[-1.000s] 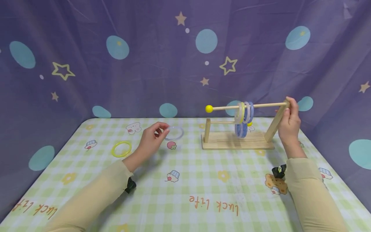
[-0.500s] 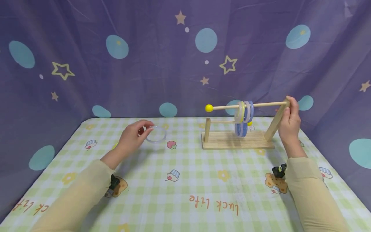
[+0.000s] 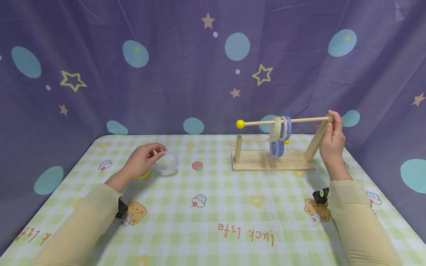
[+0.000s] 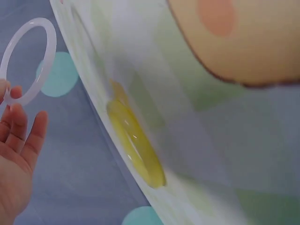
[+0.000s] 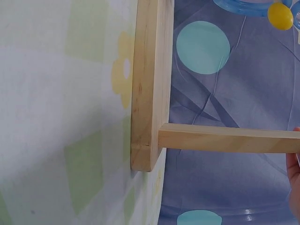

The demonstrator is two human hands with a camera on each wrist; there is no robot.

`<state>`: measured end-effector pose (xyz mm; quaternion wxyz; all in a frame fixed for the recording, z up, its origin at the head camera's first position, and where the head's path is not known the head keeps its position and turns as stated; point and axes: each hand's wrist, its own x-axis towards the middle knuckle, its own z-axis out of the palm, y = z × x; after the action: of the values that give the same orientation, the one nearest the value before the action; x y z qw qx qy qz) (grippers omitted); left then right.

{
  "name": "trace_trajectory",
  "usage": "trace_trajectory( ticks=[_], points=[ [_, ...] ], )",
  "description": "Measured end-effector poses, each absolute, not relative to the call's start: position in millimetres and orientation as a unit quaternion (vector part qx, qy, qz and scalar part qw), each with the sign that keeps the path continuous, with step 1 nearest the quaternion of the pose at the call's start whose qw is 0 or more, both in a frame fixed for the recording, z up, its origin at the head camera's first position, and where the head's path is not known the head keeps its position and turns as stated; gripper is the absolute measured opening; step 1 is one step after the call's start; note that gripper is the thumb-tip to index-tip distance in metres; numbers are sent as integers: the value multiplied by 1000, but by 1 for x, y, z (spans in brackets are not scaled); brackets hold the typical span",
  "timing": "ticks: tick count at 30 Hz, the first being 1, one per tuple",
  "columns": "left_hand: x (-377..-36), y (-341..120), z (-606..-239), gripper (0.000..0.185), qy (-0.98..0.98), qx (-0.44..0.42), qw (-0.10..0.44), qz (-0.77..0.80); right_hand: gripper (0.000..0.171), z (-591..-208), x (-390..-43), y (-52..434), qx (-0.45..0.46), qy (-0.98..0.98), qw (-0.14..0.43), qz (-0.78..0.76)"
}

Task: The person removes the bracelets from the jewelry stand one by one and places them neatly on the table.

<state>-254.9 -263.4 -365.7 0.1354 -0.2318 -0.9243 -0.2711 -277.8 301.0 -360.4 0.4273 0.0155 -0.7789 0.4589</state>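
My left hand [image 3: 141,160] pinches a translucent whitish bangle [image 4: 50,51] between thumb and fingertips, holding it up off the table. Just under that hand lies a yellow bangle [image 4: 133,140], mostly hidden in the head view. On the right, my right hand [image 3: 332,142] grips the top of the slanted post [image 3: 317,140] of a wooden bangle stand [image 3: 259,162]. Several whitish, yellow and blue bangles [image 3: 288,128] hang on its upper rod. Blue bangles [image 3: 281,149] hang on the lower rod.
A yellow ball [image 3: 240,124] caps the left end of the upper rod; another yellow ball [image 3: 287,142] shows behind the bangles. The checked tablecloth [image 3: 226,199] covers the table, and a purple curtain [image 3: 166,92] stands behind it.
My left hand has moved left and slightly nearer with the whitish bangle, now covering most of the yellow bangle. My right hand and the stand have stayed in place.
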Motion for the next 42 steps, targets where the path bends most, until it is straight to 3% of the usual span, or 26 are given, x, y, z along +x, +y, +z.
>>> trace_trajectory(
  ticks=[27, 42],
  points=[
    [-293, -271, -383, 12, -940, -217, -20, -261, 35, -362, -276, 300, 17, -779, 427, 459],
    [-298, -277, -390, 9, -943, -225, -38, -244, 35, -361, -278, 301, 35, -778, 432, 454]
  ],
)
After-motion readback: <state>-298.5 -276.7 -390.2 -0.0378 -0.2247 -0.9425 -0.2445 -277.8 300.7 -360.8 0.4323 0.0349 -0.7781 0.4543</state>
